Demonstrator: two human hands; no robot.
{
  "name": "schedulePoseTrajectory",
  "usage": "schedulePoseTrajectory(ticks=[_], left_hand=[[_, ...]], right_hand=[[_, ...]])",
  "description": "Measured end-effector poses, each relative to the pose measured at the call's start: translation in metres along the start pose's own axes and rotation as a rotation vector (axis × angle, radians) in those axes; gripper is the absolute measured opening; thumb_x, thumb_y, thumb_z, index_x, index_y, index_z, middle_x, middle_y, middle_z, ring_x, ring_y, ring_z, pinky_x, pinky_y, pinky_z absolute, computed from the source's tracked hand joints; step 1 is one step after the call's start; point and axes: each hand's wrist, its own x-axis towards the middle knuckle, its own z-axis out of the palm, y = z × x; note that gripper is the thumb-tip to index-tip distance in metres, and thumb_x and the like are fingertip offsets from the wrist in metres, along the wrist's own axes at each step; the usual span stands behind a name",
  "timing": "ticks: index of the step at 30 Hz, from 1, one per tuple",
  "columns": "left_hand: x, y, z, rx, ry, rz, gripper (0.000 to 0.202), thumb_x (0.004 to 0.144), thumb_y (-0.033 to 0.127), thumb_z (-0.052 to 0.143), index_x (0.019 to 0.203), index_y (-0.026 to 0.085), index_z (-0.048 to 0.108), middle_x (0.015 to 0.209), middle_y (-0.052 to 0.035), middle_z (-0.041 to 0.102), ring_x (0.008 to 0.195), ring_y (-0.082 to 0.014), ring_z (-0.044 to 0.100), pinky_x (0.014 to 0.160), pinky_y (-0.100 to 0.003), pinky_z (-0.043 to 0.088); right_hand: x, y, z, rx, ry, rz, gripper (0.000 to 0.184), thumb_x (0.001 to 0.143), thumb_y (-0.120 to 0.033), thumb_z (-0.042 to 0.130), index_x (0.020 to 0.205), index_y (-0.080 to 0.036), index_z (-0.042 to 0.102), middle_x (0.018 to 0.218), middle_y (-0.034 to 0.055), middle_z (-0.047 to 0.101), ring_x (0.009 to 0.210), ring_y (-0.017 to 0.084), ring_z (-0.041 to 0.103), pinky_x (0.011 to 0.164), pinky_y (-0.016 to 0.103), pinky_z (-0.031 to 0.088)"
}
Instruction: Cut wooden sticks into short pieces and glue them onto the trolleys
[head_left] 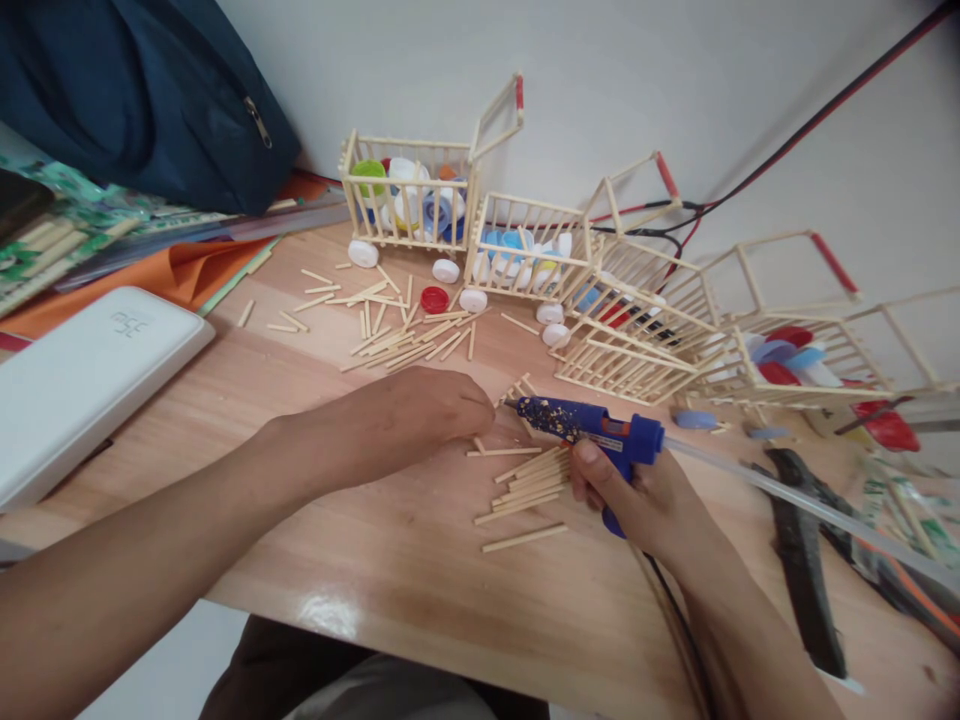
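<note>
My right hand (652, 490) is wrapped round the handle of a blue glue gun (585, 420), whose body is spotted with residue. A long clear glue stick (750, 475) runs out of its back end. The nozzle points left, close to the fingertips of my left hand (431, 408). That hand is closed, palm down, and what it pinches is hidden. Just past the nozzle are a few joined short wooden sticks (525, 382), partly covered by the gun. Below the gun lies a row of cut wooden sticks (531, 485).
Stick-built carts (409, 190) filled with bottle caps line the wall. Loose sticks (405, 345) and a red cap (434, 299) lie before them. A white power bank (97, 380) and dark bag (165, 100) are left; black-handled cutters (806, 560) are right.
</note>
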Motion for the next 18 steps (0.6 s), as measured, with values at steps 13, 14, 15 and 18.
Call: schedulePoseTrajectory(ticks=[13, 14, 15, 18], left_hand=[[0.0015, 0.0003, -0.0019, 0.010, -0.072, 0.042, 0.024, 0.090, 0.013, 0.046, 0.100, 0.020, 0.067, 0.100, -0.0051, 0.070, 0.099, -0.0157, 0.063, 0.088, -0.025, 0.048], [0.0015, 0.0002, -0.0019, 0.010, -0.071, 0.045, 0.024, 0.090, 0.013, 0.046, 0.101, 0.020, 0.067, 0.101, -0.0052, 0.070, 0.098, -0.0158, 0.063, 0.087, -0.025, 0.048], [0.0016, 0.0000, -0.0018, 0.008, -0.068, 0.046, 0.024, 0.090, 0.013, 0.046, 0.100, 0.020, 0.067, 0.101, -0.0055, 0.070, 0.098, -0.0158, 0.063, 0.087, -0.025, 0.048], [0.0017, -0.0002, -0.0015, 0.002, -0.056, 0.043, 0.023, 0.090, 0.012, 0.047, 0.097, 0.019, 0.068, 0.101, -0.0058, 0.071, 0.097, -0.0158, 0.063, 0.086, -0.025, 0.049]], right_hand=[[-0.0043, -0.0082, 0.0015, -0.011, 0.064, 0.078, 0.050, 0.088, -0.058, 0.044, 0.057, -0.019, 0.052, 0.049, -0.0008, 0.050, 0.046, 0.012, 0.047, 0.045, 0.024, 0.034], [-0.0044, -0.0084, 0.0016, -0.012, 0.067, 0.089, 0.050, 0.088, -0.059, 0.044, 0.057, -0.020, 0.052, 0.049, -0.0007, 0.050, 0.046, 0.012, 0.047, 0.045, 0.024, 0.035], [-0.0045, -0.0085, 0.0017, -0.012, 0.071, 0.099, 0.050, 0.087, -0.059, 0.045, 0.058, -0.020, 0.052, 0.049, -0.0007, 0.050, 0.046, 0.012, 0.047, 0.045, 0.024, 0.035], [-0.0044, -0.0091, 0.0020, -0.007, 0.074, 0.110, 0.050, 0.086, -0.061, 0.045, 0.058, -0.020, 0.052, 0.049, -0.0007, 0.051, 0.046, 0.012, 0.048, 0.045, 0.024, 0.035]])
